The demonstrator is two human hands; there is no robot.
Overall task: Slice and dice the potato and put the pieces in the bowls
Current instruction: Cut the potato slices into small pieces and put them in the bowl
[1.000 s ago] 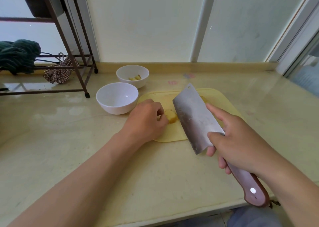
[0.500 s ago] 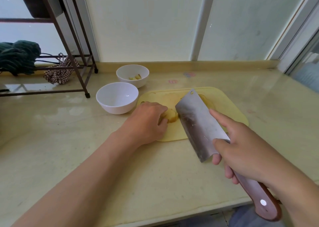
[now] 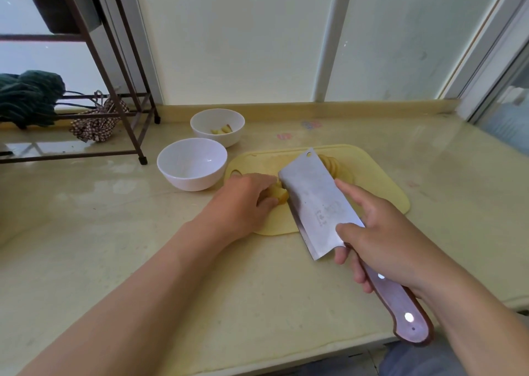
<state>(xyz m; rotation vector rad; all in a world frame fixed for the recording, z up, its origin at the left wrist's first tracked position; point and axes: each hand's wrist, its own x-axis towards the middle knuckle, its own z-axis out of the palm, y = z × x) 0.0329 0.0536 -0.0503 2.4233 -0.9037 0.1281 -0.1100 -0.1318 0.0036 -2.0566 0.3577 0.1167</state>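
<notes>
Resting on the cutting board, a potato chunk is gripped by the curled fingers of the left hand. Just right of those fingers the cleaver blade is set against it, the handle clasped by the right hand. Beyond those fingers, pieces are held in the far bowl.

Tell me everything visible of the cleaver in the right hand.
The cleaver has a broad rectangular blade of dull grey metal, with a small hole in its far corner. Its handle looks like reddish-brown wood with bright rivets. The right hand grips it, forefinger along the blade. The blade leans over the yellow cutting board, edge beside the potato piece that the left hand holds.
</notes>
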